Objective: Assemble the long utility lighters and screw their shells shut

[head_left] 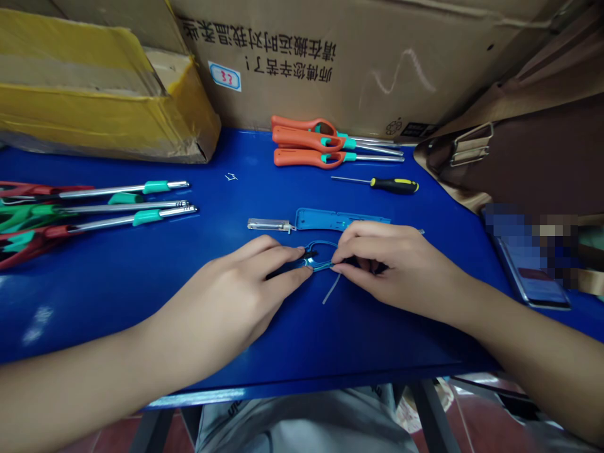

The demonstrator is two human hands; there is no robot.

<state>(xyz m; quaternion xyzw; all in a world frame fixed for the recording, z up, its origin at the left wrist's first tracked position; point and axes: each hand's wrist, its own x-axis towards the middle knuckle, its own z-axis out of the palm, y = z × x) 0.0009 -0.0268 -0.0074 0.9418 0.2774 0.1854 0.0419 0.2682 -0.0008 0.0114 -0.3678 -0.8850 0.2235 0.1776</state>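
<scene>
Both hands rest on a blue table (pixel 141 296). My left hand (pixel 240 289) lies with fingers together, fingertips pressing on a blue plastic lighter-handle part (pixel 317 257) at the table's middle. My right hand (pixel 384 264) pinches the same blue part from the right; a thin grey tube (pixel 331 289) hangs out below the fingers. Just beyond the hands lie a blue plastic half-shell (pixel 342 219) and a short metal tube piece (pixel 270 224).
Three orange long-nozzle lighters (pixel 311 141) lie at the back, with a black-and-yellow screwdriver (pixel 387 184) before them. More lighters with teal collars (pixel 117 204) lie at left. Cardboard boxes (pixel 330 56) stand behind, a brown bag (pixel 528 151) and a phone (pixel 538 277) at right.
</scene>
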